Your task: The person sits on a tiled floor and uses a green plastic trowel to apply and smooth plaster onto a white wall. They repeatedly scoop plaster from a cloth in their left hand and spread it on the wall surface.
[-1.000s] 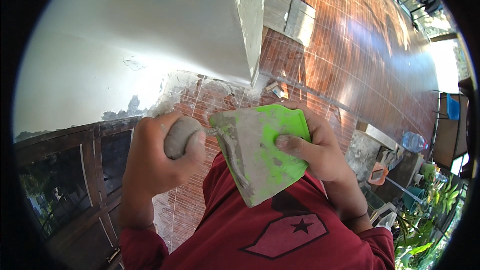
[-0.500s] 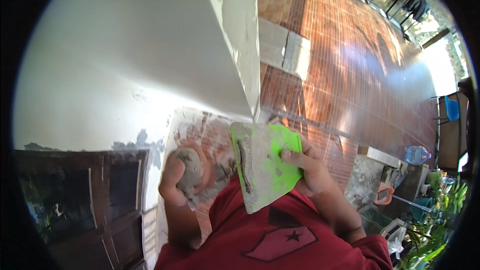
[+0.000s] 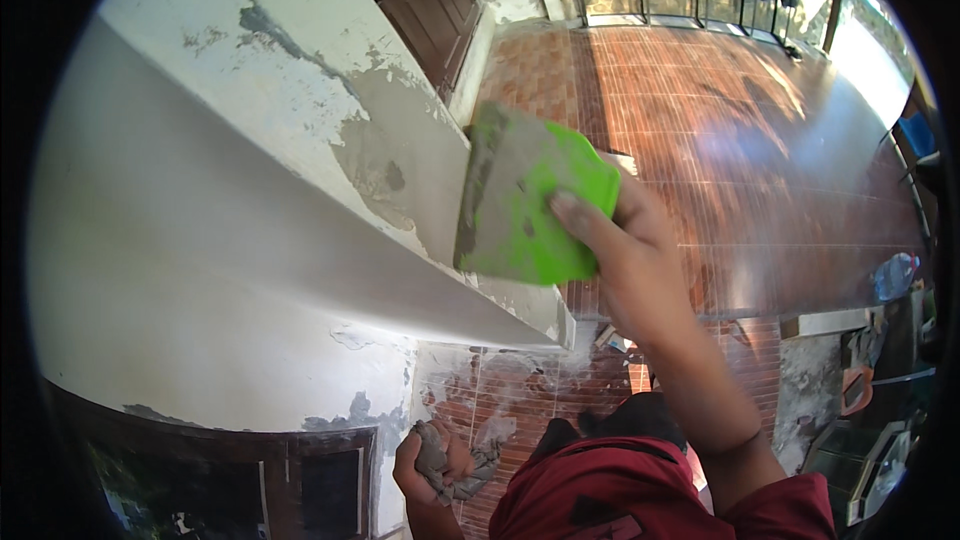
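Observation:
My right hand (image 3: 618,230) grips a bright green plastic spreader (image 3: 560,155), thumb on its face. Grey plaster coats much of the blade, thickest along its left edge. The spreader is raised in front of a white wall ledge (image 3: 400,230) with a damp-looking grey plaster patch (image 3: 378,165); I cannot tell whether it touches the wall. Low at the left, my left hand (image 3: 408,468) is closed around a crumpled grey bundle (image 3: 450,462), a plaster-smeared cloth or bag. A loose end of it hangs toward the floor.
A white wall (image 3: 230,340) with peeling spots runs along my left, above a dark wooden window frame (image 3: 285,470). Red-brown tiles (image 3: 690,140) cover the floor, splashed with plaster near me. A water bottle (image 3: 893,277) and a glass-sided box (image 3: 860,460) are at the right.
My right hand has lifted the spreader up and forward toward the wall's upper part. The view has turned, and my left hand with the grey bundle now appears lower.

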A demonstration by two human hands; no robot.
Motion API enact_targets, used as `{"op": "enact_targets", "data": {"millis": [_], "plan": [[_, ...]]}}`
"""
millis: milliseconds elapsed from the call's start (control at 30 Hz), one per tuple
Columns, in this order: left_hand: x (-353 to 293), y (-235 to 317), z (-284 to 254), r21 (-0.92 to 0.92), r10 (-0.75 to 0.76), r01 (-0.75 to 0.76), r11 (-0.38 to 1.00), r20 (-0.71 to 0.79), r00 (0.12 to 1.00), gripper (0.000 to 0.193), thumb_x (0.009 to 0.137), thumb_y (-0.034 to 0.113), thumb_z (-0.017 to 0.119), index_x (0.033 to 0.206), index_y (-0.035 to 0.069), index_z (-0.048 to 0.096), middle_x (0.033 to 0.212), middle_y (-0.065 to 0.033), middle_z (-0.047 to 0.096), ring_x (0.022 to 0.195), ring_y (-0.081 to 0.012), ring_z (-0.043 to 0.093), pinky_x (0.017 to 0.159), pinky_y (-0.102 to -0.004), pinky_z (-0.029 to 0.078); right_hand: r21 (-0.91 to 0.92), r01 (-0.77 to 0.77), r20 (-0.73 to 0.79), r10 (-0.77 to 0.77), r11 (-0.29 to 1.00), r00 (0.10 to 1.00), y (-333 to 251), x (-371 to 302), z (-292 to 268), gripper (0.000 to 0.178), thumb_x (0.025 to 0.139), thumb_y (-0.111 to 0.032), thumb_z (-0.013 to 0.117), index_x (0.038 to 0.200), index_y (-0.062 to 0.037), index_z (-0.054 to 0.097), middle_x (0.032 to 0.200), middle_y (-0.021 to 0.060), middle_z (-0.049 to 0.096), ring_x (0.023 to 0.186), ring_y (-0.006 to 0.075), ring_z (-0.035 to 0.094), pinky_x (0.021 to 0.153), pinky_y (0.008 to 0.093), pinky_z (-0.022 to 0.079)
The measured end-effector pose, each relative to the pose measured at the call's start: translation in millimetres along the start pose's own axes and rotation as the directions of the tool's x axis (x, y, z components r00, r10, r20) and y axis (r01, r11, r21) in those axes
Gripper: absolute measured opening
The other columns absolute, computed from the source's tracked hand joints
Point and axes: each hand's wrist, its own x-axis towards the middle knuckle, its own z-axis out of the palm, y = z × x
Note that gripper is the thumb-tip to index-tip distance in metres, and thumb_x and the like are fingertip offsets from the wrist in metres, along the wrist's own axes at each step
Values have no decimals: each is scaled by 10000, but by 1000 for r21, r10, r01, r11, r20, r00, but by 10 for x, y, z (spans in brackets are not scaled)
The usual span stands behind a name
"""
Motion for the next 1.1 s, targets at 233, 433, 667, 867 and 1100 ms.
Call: {"op": "enact_targets", "data": {"millis": [233,433,667,867,1100], "plan": [[28,-32,40,-51,7,-10,999,-68,998,462,962,488,346,863,78,537,485,-12,339,374,-134,267,422,-331,278,-255,223,87,-207,941,974,-264,460,249,330,882,-117,565,1162,58,584,822,163,642,760,201,622,709,337,496],[25,-75,68,-73,6,-15,997,-134,991,459,959,477,355,859,74,551,473,-18,335,372,-143,271,419,-334,279,-528,417,127,-417,739,900,-382,493,510,309,916,-103,568,1183,52,582,875,147,672,747,169,622,707,311,504],[-9,-81,16,-115,-12,-11,993,-197,980,462,958,477,360,864,74,567,452,-31,339,368,-149,274,413,-341,281,-546,387,123,-385,743,914,-453,495,557,345,911,-94,559,1225,47,577,874,149,678,771,171,633,727,317,507],[-32,-126,-62,-114,15,-30,993,-129,992,464,961,465,351,830,73,562,447,-35,338,364,-154,276,405,-345,285,-451,366,85,-369,814,926,-470,489,500,317,869,-95,549,1152,36,606,847,210,667,767,308,667,732,391,513],[-27,-150,-68,-118,-29,4,993,-208,978,460,950,466,369,811,72,562,446,-34,328,362,-161,279,404,-348,288,-502,399,132,-388,767,912,-668,558,486,350,891,-85,545,1213,45,584,905,121,667,796,175,627,742,315,502]]}}
